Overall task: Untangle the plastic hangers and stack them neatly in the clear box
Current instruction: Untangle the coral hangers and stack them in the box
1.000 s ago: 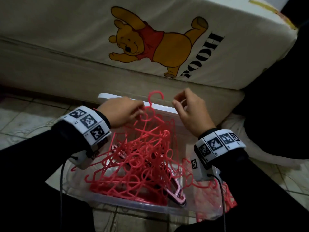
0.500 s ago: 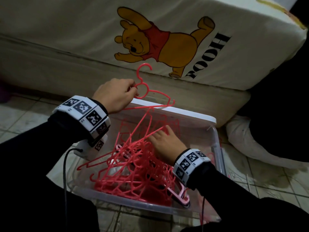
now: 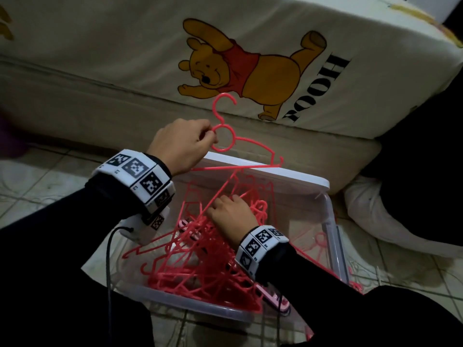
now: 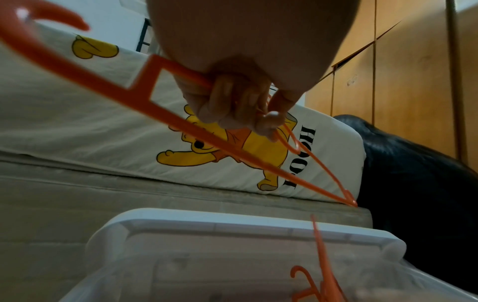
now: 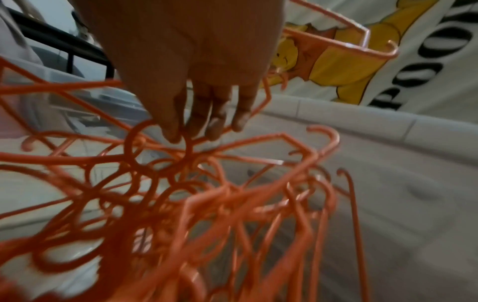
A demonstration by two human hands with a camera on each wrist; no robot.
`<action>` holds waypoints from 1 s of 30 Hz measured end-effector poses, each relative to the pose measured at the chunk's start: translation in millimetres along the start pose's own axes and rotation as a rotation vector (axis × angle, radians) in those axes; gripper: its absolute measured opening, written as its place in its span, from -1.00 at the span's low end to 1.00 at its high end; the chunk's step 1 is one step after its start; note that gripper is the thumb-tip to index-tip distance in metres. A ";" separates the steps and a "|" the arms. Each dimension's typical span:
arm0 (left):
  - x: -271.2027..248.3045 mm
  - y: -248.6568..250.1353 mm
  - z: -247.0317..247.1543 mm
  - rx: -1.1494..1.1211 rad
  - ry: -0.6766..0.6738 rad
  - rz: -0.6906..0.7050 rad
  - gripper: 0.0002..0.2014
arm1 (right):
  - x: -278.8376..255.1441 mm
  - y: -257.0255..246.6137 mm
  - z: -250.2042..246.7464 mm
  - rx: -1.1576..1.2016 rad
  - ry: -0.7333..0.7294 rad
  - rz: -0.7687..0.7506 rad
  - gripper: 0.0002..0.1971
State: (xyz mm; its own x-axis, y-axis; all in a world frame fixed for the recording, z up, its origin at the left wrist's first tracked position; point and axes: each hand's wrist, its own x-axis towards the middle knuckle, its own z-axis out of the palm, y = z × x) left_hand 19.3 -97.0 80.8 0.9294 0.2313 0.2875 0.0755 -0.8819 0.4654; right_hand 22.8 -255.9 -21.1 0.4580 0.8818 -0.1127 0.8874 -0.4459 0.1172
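A tangle of pink-red plastic hangers (image 3: 200,259) fills the clear box (image 3: 332,221) on the floor. My left hand (image 3: 210,136) is above the box's far left corner. It grips one hanger (image 3: 250,141) by the loop under its hook and holds it above the pile. Its lower bar still touches the tangle. In the left wrist view the fingers (image 4: 232,102) are curled round that hanger (image 4: 155,110). My right hand (image 3: 225,204) lies flat on the tangle inside the box. Its straight fingers (image 5: 201,126) press on the hangers (image 5: 207,204).
A white lid (image 3: 288,175) stands behind the box against a beige mattress base (image 3: 100,108). Above it lies a cartoon-bear mattress (image 3: 325,33). White cloth (image 3: 375,221) and dark fabric (image 3: 426,146) lie to the right. The floor (image 3: 37,191) is tiled. A cable (image 3: 109,259) hangs from my left wrist.
My left hand has lifted one hanger up out of the pile. My right hand has left the hanger top and dropped onto the tangle in the box.
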 end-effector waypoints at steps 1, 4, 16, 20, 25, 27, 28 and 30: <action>0.0 -0.8 -0.9 -0.004 0.025 -0.005 -0.75 | 1.5 2.9 -5.3 0.025 0.044 -0.007 -0.68; 1.2 -4.9 -4.7 -0.043 0.105 -0.015 -0.76 | 2.6 16.8 -27.0 0.133 0.171 0.037 -0.75; 2.5 -3.5 0.0 -0.196 0.045 0.020 -0.78 | -47.8 82.9 -63.9 0.495 0.233 0.323 -0.76; 1.1 2.5 7.0 -0.232 -0.078 0.055 -0.79 | -60.1 88.1 -64.2 0.587 0.238 0.296 -0.85; 13.2 -3.1 6.0 -0.382 0.093 -0.046 -0.77 | -71.9 91.1 -61.8 0.685 0.214 0.350 -0.84; 19.2 -7.2 4.0 -0.437 0.184 -0.097 -0.76 | -75.8 93.1 -62.8 0.755 0.230 0.410 -0.86; 21.2 -8.8 3.2 -0.462 0.220 -0.119 -0.75 | -77.0 94.0 -64.6 0.840 0.260 0.457 -0.87; 22.1 -9.3 3.0 -0.512 0.242 -0.155 -0.75 | -76.5 94.8 -69.6 1.093 0.347 0.558 -0.87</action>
State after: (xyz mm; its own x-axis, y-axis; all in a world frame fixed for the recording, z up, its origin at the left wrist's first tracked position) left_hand 40.1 -84.9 80.3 0.8078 0.4821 0.3391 -0.0365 -0.5333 0.8451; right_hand 68.2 -354.9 67.3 0.8903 0.4544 -0.0286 0.2367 -0.5155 -0.8235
